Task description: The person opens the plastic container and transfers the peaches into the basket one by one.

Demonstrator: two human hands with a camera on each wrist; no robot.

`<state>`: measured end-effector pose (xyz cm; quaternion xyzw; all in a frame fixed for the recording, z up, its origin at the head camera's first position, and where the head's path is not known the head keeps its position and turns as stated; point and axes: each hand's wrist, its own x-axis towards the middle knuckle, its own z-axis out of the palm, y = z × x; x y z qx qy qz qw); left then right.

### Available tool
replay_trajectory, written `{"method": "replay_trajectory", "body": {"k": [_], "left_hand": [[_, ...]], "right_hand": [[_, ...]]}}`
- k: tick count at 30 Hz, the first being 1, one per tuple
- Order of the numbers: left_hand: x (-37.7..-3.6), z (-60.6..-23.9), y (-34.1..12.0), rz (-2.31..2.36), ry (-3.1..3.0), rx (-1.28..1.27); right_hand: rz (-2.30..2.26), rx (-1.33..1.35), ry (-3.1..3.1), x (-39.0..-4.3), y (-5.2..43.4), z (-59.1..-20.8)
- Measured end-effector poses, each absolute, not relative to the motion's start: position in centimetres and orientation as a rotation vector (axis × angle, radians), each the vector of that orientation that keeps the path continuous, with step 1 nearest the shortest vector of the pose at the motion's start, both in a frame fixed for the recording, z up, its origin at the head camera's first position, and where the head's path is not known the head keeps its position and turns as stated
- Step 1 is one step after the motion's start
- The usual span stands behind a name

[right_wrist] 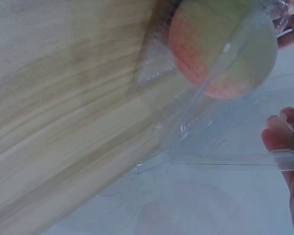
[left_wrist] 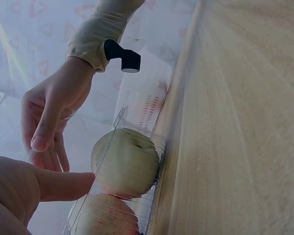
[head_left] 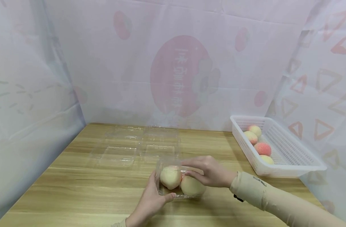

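A clear plastic clamshell box [head_left: 178,191] sits at the front middle of the table with two pale, pink-blushed peaches inside, the left peach [head_left: 170,177] and the right peach [head_left: 193,186]. My left hand [head_left: 153,198] grips the box at its left end, the thumb along the near rim and the fingers behind the wall. Over the box's right half reaches my right hand [head_left: 211,171], and its fingers pinch the edge of the raised clear lid [right_wrist: 225,159]. In the left wrist view, the left thumb [left_wrist: 68,186] lies at the rim beside the peaches.
Several more clear plastic boxes [head_left: 116,154] stand at the back left of the wooden table [head_left: 76,186]. At the back right a white perforated basket [head_left: 280,171] holds several peaches, among them a red peach [head_left: 262,148]. Printed cloth [head_left: 104,78] walls in the back and sides.
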<state>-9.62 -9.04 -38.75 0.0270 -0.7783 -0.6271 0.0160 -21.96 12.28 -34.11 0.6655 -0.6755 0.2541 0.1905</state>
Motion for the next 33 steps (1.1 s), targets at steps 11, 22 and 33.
{"method": "replay_trajectory", "body": {"k": [11,22,33], "left_hand": [[-9.5,-38.6,-9.2,-2.015,-2.434,0.098],[-9.5,-38.6,-8.9,-2.031,-2.436,0.158],[-9.5,-38.6,-8.6,-2.044,-2.41,0.158]], "right_hand": [[0.764,1.686,-1.908,-23.3,12.7,-33.0],[0.75,1.481,-1.558,-22.4,13.3,-30.8],[1.005,1.289,-1.841,-21.7,15.0,-33.5]]}}
